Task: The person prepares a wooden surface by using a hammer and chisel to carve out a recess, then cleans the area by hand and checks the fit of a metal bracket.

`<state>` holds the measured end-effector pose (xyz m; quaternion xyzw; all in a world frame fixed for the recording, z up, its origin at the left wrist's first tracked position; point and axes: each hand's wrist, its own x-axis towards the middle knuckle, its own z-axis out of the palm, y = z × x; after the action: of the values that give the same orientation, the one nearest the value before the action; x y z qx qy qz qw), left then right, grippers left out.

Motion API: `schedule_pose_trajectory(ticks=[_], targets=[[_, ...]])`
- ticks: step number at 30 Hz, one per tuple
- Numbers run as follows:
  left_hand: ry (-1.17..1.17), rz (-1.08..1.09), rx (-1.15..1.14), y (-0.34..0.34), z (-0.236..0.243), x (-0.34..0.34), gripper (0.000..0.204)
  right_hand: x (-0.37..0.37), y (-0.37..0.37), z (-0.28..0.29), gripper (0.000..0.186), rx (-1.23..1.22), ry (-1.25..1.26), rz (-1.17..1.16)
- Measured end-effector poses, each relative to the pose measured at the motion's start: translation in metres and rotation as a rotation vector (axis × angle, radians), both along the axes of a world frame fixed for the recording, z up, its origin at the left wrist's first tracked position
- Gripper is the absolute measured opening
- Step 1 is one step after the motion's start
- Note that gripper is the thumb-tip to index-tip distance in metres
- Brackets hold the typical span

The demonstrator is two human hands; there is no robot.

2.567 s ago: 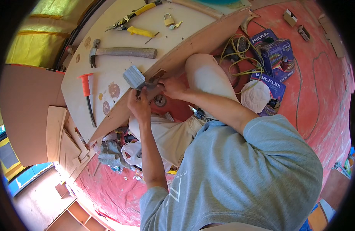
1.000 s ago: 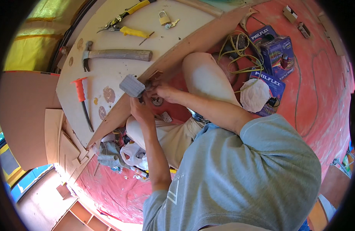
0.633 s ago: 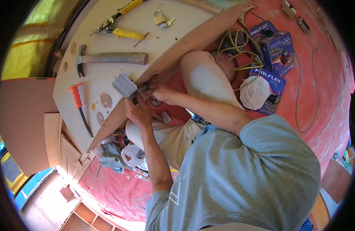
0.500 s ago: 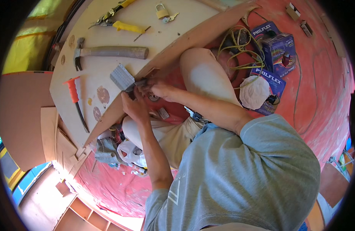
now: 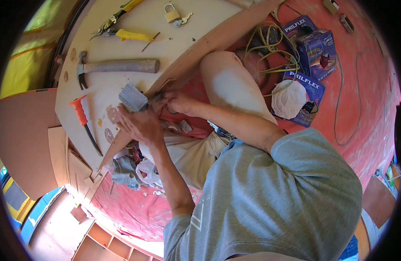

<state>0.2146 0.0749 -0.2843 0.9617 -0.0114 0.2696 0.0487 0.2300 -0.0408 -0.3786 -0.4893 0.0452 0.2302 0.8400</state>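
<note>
A small grey block with a ridged, grid-like face (image 5: 133, 98) sits at the edge of the pale board (image 5: 122, 26). My left hand (image 5: 144, 126) lies just below it, fingers stretched out and slightly apart, the fingertips over the board. On the block's right side, my right hand (image 5: 181, 103) has its fingers closed in a pinch near a dark, thin part (image 5: 159, 96); what they hold is too small and blurred to name. A claw hammer (image 5: 117, 66) with a wooden handle rests above the block. To its left is an orange-handled tool with a thin dark shaft (image 5: 83, 119).
Yellow-handled pliers (image 5: 135, 35) and a brass padlock with keys (image 5: 172, 16) lie farther back on the board. At right, blue boxes (image 5: 315, 48), yellow cord (image 5: 270, 65) and a round white object (image 5: 288, 99) sit on the red floor (image 5: 361, 87). Cloth bundles (image 5: 126, 170) lie below the board's edge.
My left hand has come off its pinch near the block and moved left, its fingers now stretched out. My right hand stays almost in place. The view has shifted slightly.
</note>
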Motion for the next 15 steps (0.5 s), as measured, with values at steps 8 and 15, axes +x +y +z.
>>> schedule_pose_trajectory(ticks=[8,15], targets=[[0.024,-0.100,0.224,-0.004,0.015,-0.005,0.080,0.003,0.003,-0.009,0.018,-0.472,-0.379,0.020],[0.155,-0.113,0.335,-0.007,0.015,0.006,0.084,-0.001,0.021,-0.027,0.022,-0.248,-0.150,-0.048]])
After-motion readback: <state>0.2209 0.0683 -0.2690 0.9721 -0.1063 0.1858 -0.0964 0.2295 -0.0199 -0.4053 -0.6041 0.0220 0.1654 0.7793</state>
